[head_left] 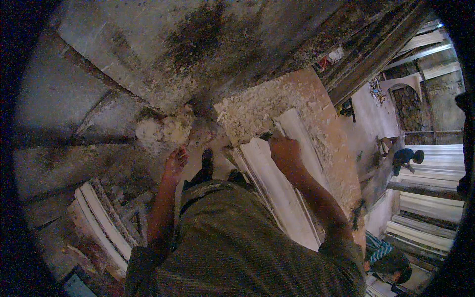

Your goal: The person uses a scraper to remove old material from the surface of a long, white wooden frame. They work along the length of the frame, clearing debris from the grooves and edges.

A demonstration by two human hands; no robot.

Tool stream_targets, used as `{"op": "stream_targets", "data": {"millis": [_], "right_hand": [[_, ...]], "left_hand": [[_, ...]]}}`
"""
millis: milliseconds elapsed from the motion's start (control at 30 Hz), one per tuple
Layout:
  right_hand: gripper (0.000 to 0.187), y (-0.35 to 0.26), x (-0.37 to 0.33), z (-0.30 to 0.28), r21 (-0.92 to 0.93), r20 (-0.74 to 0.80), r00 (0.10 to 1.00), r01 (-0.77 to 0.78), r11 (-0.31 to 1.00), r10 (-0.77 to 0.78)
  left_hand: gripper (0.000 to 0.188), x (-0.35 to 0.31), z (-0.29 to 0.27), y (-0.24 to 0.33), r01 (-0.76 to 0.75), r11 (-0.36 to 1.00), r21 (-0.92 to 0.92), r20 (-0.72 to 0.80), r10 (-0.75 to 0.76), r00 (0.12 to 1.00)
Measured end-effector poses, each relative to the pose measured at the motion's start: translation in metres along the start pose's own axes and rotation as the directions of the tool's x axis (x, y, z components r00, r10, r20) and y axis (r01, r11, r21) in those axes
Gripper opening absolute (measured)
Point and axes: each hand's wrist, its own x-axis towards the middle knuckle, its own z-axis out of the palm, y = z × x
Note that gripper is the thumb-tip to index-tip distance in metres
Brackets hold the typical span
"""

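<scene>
A long, off-white moulding strip with lengthwise ridges lies on a brown board to my right. My right hand is closed at its far end, with a small dark thing showing beside the fingers. Its kind is hidden by the grip. Just right of it, another pale moulding strip rests on the same board. My left hand hangs over the floor with its fingers apart, holding nothing, near a heap of whitish lumps.
Pale crumbs cover the board's far part. More long white strips lean at the left. At far right, a person in blue and another with a striped sleeve are near stacked white strips. A dark beam runs at the upper right.
</scene>
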Motion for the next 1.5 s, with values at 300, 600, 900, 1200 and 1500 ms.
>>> {"op": "stream_targets", "data": {"millis": [300, 600, 900, 1200, 1500], "right_hand": [[0.019, 0.001, -0.011, -0.005, 0.281, -0.04, 0.995, -0.073, 0.957, 0.088], [0.024, -0.042, -0.028, -0.007, 0.401, -0.084, 0.994, -0.033, 0.916, 0.072], [0.022, -0.046, -0.029, -0.014, 0.322, 0.034, 0.992, -0.127, 0.938, 0.123], [0.018, -0.045, -0.039, -0.002, 0.396, -0.061, 0.989, -0.099, 0.913, 0.134], [0.024, -0.051, -0.041, 0.005, 0.196, 0.086, 0.976, -0.215, 0.957, 0.202]], "left_hand": [[0.039, 0.008, 0.012, -0.013, -0.076, 0.986, 0.146, 0.028, 0.073, 0.997], [0.04, 0.068, 0.106, -0.033, -0.099, 0.928, 0.359, 0.182, 0.034, 0.983], [0.044, 0.083, 0.173, -0.046, -0.007, 0.747, 0.665, 0.133, -0.109, 0.985], [0.041, 0.143, 0.189, -0.084, -0.094, 0.42, 0.903, 0.153, -0.109, 0.982], [0.049, 0.154, 0.214, -0.101, -0.042, 0.269, 0.962, 0.101, -0.207, 0.973]]}}
